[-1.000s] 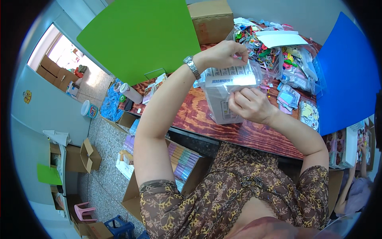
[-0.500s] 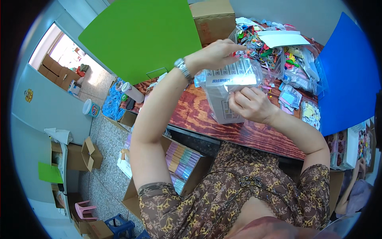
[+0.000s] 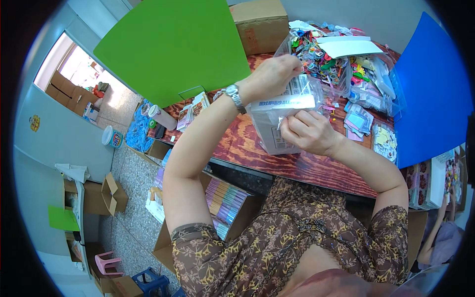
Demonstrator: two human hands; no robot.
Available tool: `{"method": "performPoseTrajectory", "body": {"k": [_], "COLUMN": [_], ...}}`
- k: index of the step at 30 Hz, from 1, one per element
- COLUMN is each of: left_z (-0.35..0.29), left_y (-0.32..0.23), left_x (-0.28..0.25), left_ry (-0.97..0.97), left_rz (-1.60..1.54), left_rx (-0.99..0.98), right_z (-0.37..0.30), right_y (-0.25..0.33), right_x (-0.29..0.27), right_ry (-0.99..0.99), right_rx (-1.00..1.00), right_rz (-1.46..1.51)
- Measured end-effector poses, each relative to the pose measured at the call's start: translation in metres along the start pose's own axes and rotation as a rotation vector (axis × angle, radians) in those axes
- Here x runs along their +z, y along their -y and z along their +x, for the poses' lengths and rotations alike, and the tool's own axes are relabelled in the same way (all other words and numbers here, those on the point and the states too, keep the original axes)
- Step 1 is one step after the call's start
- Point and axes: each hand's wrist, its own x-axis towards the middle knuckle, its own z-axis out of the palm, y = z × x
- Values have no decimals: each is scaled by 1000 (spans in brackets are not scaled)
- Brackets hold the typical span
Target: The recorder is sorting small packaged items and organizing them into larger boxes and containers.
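Observation:
A clear plastic bag (image 3: 264, 129) with a white printed box (image 3: 284, 105) inside stands on the wood-patterned table before me. My left hand (image 3: 277, 74), with a silver watch at the wrist, is at the bag's far upper edge; its fingers are curled in and seem to pinch the film. Closer to me, my right hand (image 3: 309, 132) is closed in a fist on the bag's near side, gripping the gathered plastic. The fingertips of both hands are partly hidden.
Beyond the bag lies a heap of small colourful trinkets (image 3: 321, 59) with a white card (image 3: 349, 47) on top. A green panel (image 3: 173, 49) and a blue panel (image 3: 433, 94) flank the table. Card stacks (image 3: 358, 121) lie at right; a cardboard box (image 3: 260, 29) stands behind.
My left hand's fingers, stretched out before, have curled in at the bag's far edge. The right hand keeps its grip almost in place.

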Motion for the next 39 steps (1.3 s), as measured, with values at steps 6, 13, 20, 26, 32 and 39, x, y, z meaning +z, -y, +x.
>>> {"method": "performPoseTrajectory", "body": {"k": [6, 13, 20, 26, 32, 39], "left_z": [-7, -5, -51, -148, -172, -203], "left_y": [-25, -33, -51, -87, -85, -58], "left_x": [-33, -16, -55, -20, 43, 25], "left_ry": [-18, 227, -164, -520, -927, -644], "left_rz": [-59, 69, -107, -55, -929, -1040], "left_rx": [-233, -224, -497, -702, -886, -1052], "right_z": [-1, 4, -3, -4, -3, -5], "right_y": [0, 1, -8, -1, -4, -14], "right_x": [-1, 2, 1, 4, 11, 17], "right_ry": [15, -13, -24, -1, 0, 22], "right_rx": [-9, -5, 8, -45, -103, -159], "right_rz": [-18, -26, -23, -64, -118, -159]}}
